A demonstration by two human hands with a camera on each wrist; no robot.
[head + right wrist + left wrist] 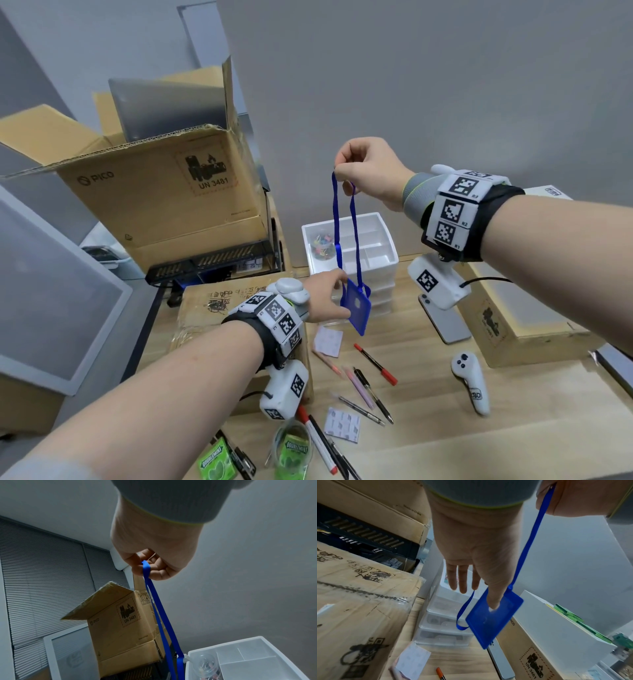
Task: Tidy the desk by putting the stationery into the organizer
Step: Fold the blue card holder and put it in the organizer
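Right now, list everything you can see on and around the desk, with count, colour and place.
badge holder: 1, blue, hanging in front of organizer
lanyard: 1, blue, strung between hands
organizer: 1, white, desk rear
pens: several, mixed colours, desk front
gum packs: 2, green, near edge
controller: 1, white, desk right
cardboard boxes: several, brown, left and right
left hand: pinches badge holder
right hand: pinches lanyard top
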